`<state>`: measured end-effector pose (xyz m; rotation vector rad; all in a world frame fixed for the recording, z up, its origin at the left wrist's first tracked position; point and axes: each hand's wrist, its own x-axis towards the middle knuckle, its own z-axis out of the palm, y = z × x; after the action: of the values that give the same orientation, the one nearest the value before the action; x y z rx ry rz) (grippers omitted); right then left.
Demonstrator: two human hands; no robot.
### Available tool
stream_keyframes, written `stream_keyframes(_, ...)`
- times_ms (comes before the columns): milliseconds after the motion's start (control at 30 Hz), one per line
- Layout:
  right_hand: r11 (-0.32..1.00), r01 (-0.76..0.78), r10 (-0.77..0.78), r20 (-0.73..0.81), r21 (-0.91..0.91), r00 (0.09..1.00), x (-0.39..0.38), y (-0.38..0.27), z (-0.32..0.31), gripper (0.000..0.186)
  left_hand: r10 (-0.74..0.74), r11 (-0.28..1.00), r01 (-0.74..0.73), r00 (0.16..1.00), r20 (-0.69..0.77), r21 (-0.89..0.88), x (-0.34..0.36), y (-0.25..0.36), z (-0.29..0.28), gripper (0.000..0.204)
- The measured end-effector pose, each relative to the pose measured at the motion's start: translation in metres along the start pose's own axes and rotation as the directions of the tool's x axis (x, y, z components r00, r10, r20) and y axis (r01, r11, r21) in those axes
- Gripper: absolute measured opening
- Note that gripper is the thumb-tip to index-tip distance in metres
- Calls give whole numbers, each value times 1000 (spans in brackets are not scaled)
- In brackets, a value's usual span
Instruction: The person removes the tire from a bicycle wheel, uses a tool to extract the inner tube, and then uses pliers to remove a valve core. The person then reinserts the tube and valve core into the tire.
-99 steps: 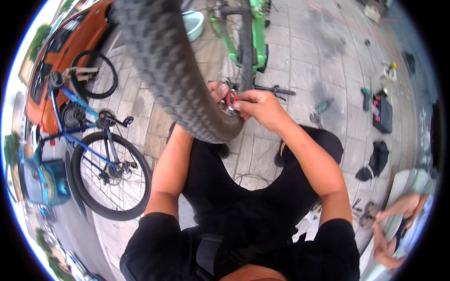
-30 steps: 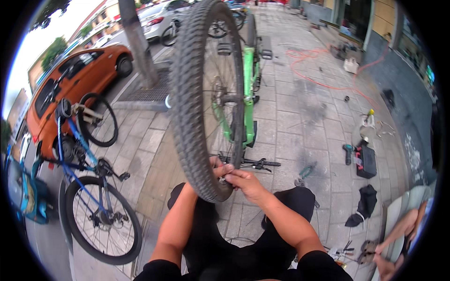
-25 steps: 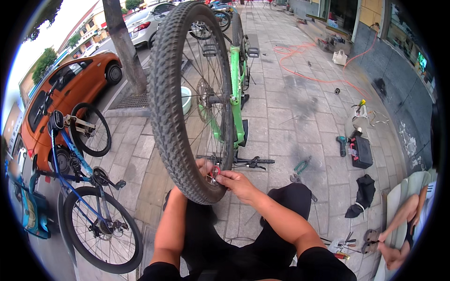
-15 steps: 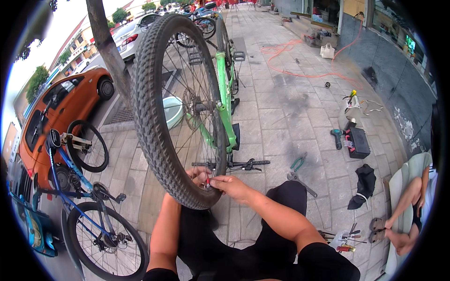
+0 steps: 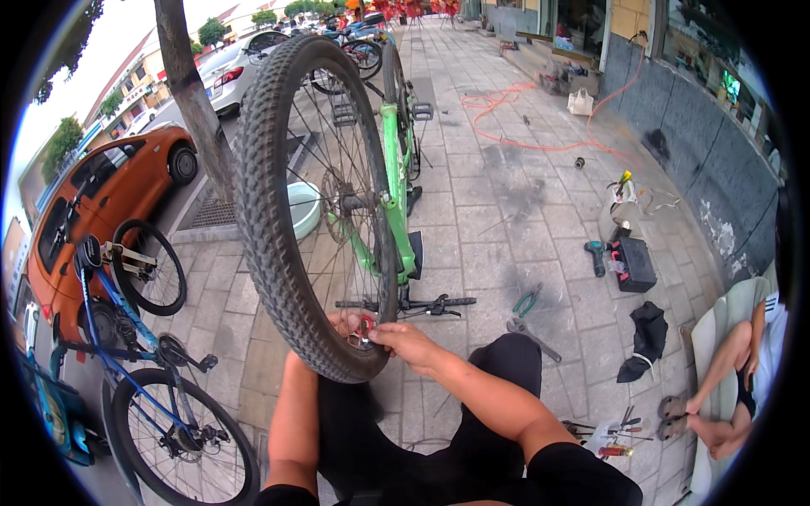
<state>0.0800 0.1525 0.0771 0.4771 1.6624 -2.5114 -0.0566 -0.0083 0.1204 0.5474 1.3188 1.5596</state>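
A green bicycle point(image 5: 390, 160) stands upside down before me, its knobbly-tyred wheel point(image 5: 268, 228) upright and close to me. At the low part of the rim, among the spokes, is a small red spoke wrench point(image 5: 366, 325). My right hand point(image 5: 405, 344) comes from the right side of the wheel, its thumb and finger closed in a pinch on the wrench. My left hand point(image 5: 342, 322) reaches in from the left behind the tyre, fingers curled beside the wrench; the tyre and spokes hide part of it, so its grip is unclear.
Green-handled pliers point(image 5: 528, 301) and an adjustable wrench point(image 5: 535, 338) lie right of my knee. Further right are a cordless drill point(image 5: 596, 256), a black toolbox point(image 5: 633, 264) and a seated person's legs point(image 5: 726, 371). A blue bicycle point(image 5: 152, 354) stands left; a basin point(image 5: 304, 209) sits behind the wheel.
The view has shifted slightly, so the scene sits a little further left. Both hands stay at the low rim; the red wrench shows at a different angle, broader than before.
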Motion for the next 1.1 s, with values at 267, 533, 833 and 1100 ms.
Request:
stream_keyframes(267, 988, 136, -140, 43, 79, 989, -4, 9, 0, 35, 32, 904, 61, 977, -209, 424, 19, -16, -12, 21)
stream_keyframes(533, 980, 181, -183, 17, 87, 983, -1, 16, 6, 32, 58, 998, -58, 998, 3, 31, 3, -15, -19, 37)
stream_keyframes(833, 993, 50, -52, 21, 110, 998, 5, 16, 0, 33, 21, 990, -20, 1000, -2, 142, 15, -17, -19, 25)
stream_keyframes(1100, 993, 106, -103, -51, 61, 993, 8, 35, -11, 28, 519, 713, -388, 852, -69, 584, 26, -26, 14, 30)
